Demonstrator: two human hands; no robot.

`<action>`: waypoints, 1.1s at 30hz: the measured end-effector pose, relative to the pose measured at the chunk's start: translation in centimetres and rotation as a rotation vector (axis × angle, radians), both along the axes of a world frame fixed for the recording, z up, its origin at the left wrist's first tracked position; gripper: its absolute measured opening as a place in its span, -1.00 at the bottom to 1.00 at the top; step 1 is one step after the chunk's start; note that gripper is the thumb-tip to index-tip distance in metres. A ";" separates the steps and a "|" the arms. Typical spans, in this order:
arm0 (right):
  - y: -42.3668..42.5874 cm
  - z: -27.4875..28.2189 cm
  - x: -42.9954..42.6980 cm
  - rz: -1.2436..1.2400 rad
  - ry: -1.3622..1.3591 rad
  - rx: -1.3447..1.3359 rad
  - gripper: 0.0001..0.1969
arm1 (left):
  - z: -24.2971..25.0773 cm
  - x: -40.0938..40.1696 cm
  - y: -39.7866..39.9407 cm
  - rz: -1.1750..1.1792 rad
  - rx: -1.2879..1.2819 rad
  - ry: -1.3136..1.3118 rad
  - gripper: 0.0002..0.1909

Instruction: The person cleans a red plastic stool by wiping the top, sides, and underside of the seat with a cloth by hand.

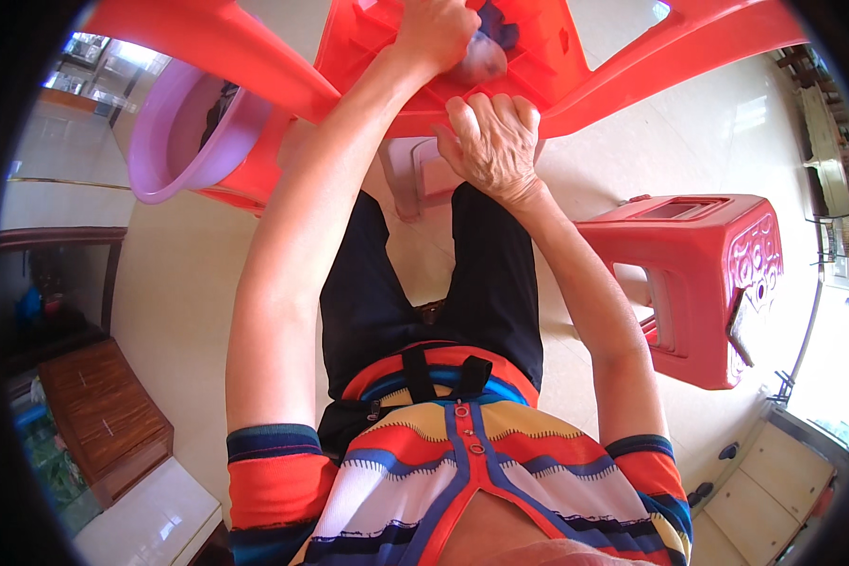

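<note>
An orange-red plastic stool (548,71) lies upturned before me, its ribbed underside and splayed legs showing. Over its ribs, my left hand (440,34) is curled into a fist beside a dark blue cloth (495,22) and a blurred greyish thing (482,62). Whether that hand grips either one cannot be told. The fingers of my right hand (494,141) are bent over the stool's near edge and hold it. Part of the left hand is cut off by the top of the picture.
At the left, a purple plastic basin (184,159) with dark cloth inside rests on a red stool (255,166). A darker red stool (686,269) stands at my right. Below the upturned stool, a pale pink stool (414,177) partly shows. A brown wooden box (106,417) is at lower left.
</note>
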State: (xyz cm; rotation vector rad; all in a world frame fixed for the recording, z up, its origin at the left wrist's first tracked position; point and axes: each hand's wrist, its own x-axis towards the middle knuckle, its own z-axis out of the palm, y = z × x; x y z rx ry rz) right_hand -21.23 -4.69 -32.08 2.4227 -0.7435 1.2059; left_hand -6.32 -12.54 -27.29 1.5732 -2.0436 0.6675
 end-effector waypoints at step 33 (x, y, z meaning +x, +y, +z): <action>0.1 -0.2 0.3 -0.002 -0.006 0.002 -0.65 | -1.9 -0.7 -0.4 -0.189 0.787 -0.031 -0.74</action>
